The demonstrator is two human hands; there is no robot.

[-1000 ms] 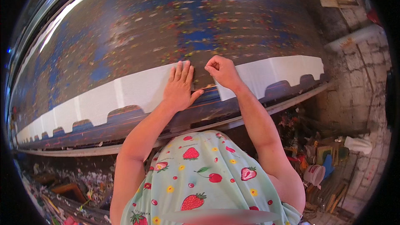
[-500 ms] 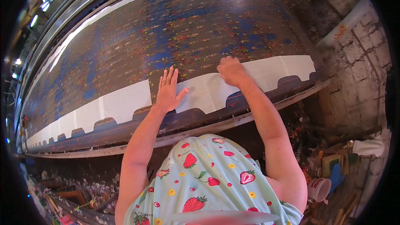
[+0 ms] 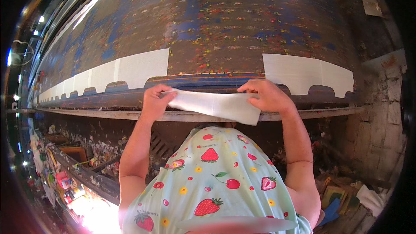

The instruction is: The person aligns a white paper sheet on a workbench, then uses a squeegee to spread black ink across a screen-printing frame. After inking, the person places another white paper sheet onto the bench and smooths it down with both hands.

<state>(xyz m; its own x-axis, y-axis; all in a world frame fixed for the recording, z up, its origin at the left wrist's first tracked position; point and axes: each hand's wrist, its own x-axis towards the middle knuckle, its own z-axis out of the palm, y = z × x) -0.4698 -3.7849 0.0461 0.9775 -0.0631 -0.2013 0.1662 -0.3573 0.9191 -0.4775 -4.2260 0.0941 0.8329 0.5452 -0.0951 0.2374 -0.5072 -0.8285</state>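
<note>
A white fabric piece, folded or curled along its length, is raised in front of the long table's near edge. My left hand pinches its left end between thumb and fingers. At the right end, my right hand has its thumb against the fabric, its index finger standing off to the left, and its other fingers partly hidden. The lower right corner hangs loose below that hand. Flat on the table lie more white pieces with notched near edges: a left row and a right row, with bare surface between them.
The long dark table is speckled with coloured spots and blue patches. A pale rail runs along its front. Scraps and a wooden frame lie low at the left. A blue cloth and white cloth lie low at the right.
The middle white piece, flat under my hands before, is lifted off the table and drawn toward me. My left hand has gone from flat to pinching. The view has shifted, too.
</note>
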